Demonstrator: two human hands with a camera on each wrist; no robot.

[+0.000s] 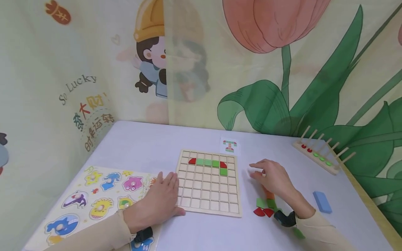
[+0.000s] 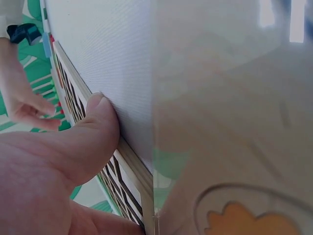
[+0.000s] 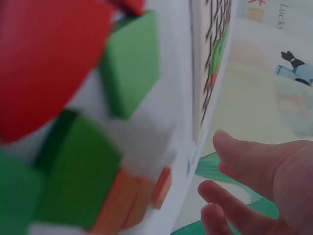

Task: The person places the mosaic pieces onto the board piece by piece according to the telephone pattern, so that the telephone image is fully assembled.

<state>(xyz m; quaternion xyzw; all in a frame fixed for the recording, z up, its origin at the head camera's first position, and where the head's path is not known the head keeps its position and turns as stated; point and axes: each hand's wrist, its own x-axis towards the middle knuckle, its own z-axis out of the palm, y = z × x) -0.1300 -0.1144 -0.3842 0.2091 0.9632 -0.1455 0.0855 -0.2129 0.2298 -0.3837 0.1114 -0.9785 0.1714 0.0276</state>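
1. Your left hand (image 1: 158, 200) lies with its fingers straight, touching the left edge of the wooden grid board (image 1: 205, 194); the thumb stands apart from them at the board's near corner.
2. Your right hand (image 1: 274, 177) is in the air to the right of that board, thumb and fingers spread apart with a gap between their tips.
3. The board lies flat on the desk (image 1: 150, 143) between your hands. Along its second row from the far side run a red quarter-round (image 1: 192, 161), two light green squares, a darker green square (image 1: 215, 163) and another red quarter-round; one more green square sits directly below that last red piece.
4. Beneath and near your right hand you have loose pieces in a cluster: red quarter-rounds (image 1: 259, 212), green ones (image 1: 260, 203) and orange ones (image 3: 161, 188).
5. A pattern card (image 1: 230, 145) lies just beyond the board's far edge.
6. Under your left forearm is the animal puzzle (image 1: 116, 195); a blue block (image 1: 322, 202) and a peg rack (image 1: 317, 157) lie to your right.
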